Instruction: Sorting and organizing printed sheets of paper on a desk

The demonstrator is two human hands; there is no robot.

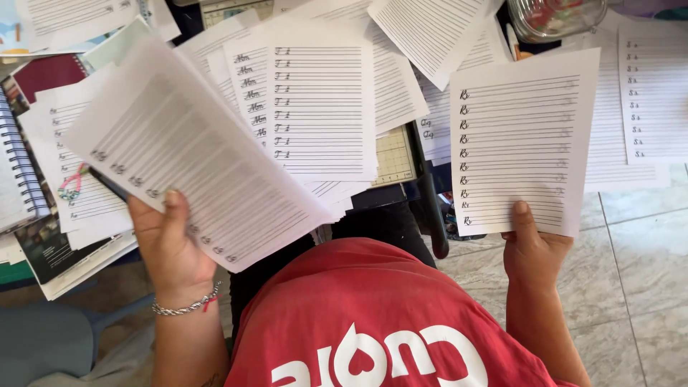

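Left hand [168, 244] pinched fanned sheet stack [193, 158]; right hand [534, 251] pinched 1 worksheet [519, 150]. Loose thumb-only hold risked stack sliding apart.

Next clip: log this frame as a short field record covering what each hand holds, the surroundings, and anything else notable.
view: head camera looking down
left hand: grips a stack of lined sheets, tilted, thumb on top
right hand: holds a single lined sheet by its bottom edge, thumb on top
wrist: braided bracelet on the left
clothing: red shirt
surface ahead: loose lined worksheets overlapping, spiral notebook at left, clear jar at top right
floor: pale tiles at right
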